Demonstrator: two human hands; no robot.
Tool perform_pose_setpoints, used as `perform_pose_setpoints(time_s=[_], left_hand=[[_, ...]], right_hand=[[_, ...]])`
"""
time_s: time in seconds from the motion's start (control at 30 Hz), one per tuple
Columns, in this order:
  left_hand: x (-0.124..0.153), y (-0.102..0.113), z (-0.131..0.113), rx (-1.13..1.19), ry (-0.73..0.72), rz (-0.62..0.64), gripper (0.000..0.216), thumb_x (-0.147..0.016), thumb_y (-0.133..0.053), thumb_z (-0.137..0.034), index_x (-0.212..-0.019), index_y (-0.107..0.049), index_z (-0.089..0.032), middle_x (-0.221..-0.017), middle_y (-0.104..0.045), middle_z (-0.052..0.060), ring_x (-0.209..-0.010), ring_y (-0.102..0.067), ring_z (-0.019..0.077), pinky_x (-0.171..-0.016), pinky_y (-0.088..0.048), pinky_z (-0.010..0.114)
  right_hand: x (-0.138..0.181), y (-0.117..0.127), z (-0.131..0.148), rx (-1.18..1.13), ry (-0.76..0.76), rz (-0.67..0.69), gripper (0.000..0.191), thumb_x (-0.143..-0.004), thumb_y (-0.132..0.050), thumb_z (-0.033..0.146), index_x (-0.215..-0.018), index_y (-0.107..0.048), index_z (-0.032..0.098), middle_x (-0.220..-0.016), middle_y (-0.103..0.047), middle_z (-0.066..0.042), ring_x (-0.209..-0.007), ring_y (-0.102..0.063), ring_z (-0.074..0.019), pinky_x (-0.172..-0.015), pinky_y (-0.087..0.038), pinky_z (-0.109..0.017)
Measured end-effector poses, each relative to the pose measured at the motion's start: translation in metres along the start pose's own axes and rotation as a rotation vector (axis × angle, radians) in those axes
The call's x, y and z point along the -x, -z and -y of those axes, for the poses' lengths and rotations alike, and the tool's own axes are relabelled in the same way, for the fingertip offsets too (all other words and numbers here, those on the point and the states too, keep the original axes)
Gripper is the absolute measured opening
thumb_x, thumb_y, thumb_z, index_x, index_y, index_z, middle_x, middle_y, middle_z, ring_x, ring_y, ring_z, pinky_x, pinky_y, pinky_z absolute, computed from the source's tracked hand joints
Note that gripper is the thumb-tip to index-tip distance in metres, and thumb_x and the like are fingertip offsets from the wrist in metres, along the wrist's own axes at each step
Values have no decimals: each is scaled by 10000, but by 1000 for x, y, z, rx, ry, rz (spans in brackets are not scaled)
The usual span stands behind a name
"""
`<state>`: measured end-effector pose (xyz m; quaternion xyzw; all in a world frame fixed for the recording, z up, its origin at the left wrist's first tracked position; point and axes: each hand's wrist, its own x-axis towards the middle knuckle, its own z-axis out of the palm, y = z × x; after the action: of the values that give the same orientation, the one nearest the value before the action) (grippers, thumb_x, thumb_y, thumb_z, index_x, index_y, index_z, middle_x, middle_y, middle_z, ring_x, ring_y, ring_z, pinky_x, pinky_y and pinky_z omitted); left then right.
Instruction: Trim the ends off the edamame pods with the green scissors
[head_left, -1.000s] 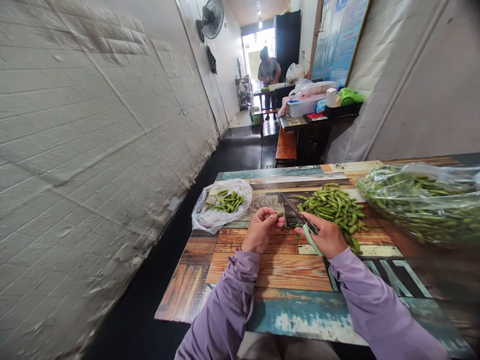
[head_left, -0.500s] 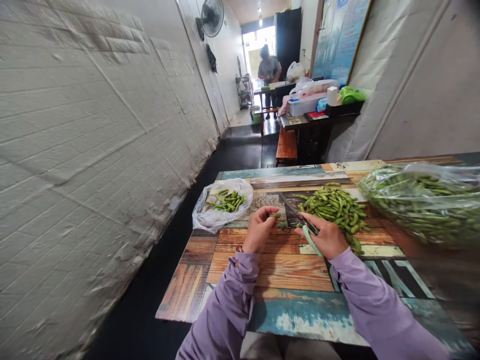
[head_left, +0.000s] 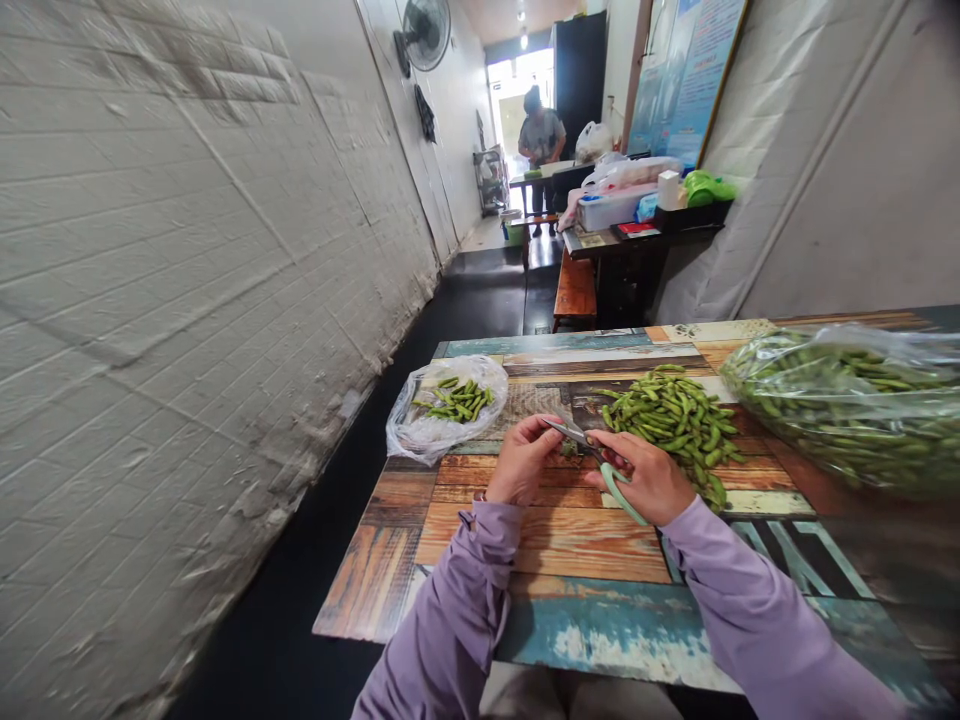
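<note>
My right hand (head_left: 646, 478) is wrapped around scissors (head_left: 616, 492) with pale green handles. Their blades point left and reach my left hand (head_left: 523, 458), whose thumb and fingers are pinched together. An edamame pod showed in that pinch a moment ago; now the fingers and blades mostly cover it. Just beyond my right hand lies a loose pile of green edamame pods (head_left: 679, 418). To the left, a crumpled clear plastic bag (head_left: 409, 435) lies spread on the table with several trimmed-looking pods (head_left: 461, 400) on it.
A large clear bag of edamame pods (head_left: 847, 410) sits at the right of the patchwork wood-print table (head_left: 540, 540). Past it are a bench (head_left: 575, 288) and a second table (head_left: 589, 243) holding boxes and bags. A person (head_left: 541, 135) stands far back. A white brick wall (head_left: 187, 300) runs along the left.
The scissors have swung left and down, so their blades now meet the fingertips of my left hand. My hands are slightly closer together. The pod piles look the same.
</note>
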<state>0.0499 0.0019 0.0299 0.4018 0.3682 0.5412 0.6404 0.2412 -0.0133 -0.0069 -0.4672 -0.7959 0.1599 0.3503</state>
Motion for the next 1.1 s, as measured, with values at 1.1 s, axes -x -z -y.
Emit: perform_pose_setpoints(time_s=[1.1], left_hand=[[2,1,-4,-1,66,128,250,-632,-757,-276,-727,-576,-133,-626,-556,-25,-523,-490,61,-499,-369,184]], right_hand=[[1,0,-1,-125,-30,-23,397,-753,-653,398,-1113,-654,232,-1085,-694,-58,-978,-660,-246,-882,-527,-363]])
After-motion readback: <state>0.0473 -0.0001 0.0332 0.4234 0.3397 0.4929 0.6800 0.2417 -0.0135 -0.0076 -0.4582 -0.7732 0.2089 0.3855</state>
